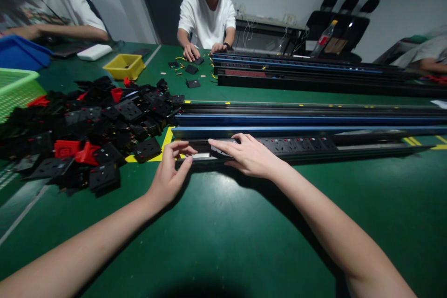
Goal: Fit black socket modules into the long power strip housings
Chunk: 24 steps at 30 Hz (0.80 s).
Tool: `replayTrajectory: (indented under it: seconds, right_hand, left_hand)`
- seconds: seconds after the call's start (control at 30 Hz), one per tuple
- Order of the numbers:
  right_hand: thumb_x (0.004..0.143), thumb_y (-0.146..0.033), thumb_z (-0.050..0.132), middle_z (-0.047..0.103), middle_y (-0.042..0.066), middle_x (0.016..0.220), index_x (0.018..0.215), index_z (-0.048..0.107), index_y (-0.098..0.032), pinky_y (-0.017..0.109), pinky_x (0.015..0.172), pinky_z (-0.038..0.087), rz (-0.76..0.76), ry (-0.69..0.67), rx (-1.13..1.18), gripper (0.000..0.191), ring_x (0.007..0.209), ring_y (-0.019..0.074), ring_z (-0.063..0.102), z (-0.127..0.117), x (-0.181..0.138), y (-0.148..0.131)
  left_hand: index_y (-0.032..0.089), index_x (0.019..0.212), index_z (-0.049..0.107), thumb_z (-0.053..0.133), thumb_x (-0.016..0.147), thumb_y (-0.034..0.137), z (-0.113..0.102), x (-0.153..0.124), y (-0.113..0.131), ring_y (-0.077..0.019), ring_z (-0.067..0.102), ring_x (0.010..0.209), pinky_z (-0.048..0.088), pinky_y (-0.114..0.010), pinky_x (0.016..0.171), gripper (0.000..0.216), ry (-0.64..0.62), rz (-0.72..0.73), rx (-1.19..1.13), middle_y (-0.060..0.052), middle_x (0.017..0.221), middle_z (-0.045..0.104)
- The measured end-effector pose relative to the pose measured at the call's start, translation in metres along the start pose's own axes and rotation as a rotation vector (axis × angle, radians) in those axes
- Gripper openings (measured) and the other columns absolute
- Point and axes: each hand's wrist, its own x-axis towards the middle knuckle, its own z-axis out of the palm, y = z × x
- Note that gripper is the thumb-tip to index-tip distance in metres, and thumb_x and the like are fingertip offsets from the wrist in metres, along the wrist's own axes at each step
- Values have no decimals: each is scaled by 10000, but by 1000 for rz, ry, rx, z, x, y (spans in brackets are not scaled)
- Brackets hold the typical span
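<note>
A long black rail (pixel 370 150) lies across the table in front of me, with a row of black socket modules (pixel 296 145) set in its channel. My left hand (pixel 173 164) is curled about the rail's left end, thumb on the near edge and fingers at the far side. Over the leftmost modules lies my right hand (pixel 246 154), its index finger stretched along a black socket module (pixel 218 148) and its thumb at the near edge. The hand partly hides that module. Between both hands a pale stretch of the channel shows.
Loose black socket modules (pixel 129 109), some red, are heaped at left beside a green basket (pixel 21 74). Blue rails (pixel 279 131) lie just behind mine. Further back are a yellow bin (pixel 125 66), more rails (pixel 296 84) and a co-worker's hands (pixel 191 51). Other people sit left and right.
</note>
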Motion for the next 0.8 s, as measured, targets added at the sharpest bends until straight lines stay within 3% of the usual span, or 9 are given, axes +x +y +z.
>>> replayTrajectory:
  seconds: [0.3,0.53,0.8]
  right_hand:
    - [1003,-382,430,296,-54,1625,1586,152,-366,481,941,420,-28,-20,-138,646,1140,329,464,3,1,-1]
    - [1018,-397,386,296,-35,1628,1573,195,-393,457,909,409,-44,-27,-163,587,1134,312,466,4,1,1]
    - [1019,-407,403,363,-12,1597,1507,378,-311,448,904,418,-62,-6,-126,498,1135,300,453,3,0,2]
  left_hand:
    - [226,1234,424,573,912,296,0,1,-4,-210,610,1045,477,-425,973,362,29,-5,1,-63,1086,605]
    - [234,1232,420,588,911,320,0,3,-9,-211,599,1056,473,-412,940,372,21,-59,-64,-65,1090,600]
    - [234,1223,428,599,901,319,-1,3,-8,-200,598,1033,468,-384,931,375,26,-89,-94,-53,1075,597]
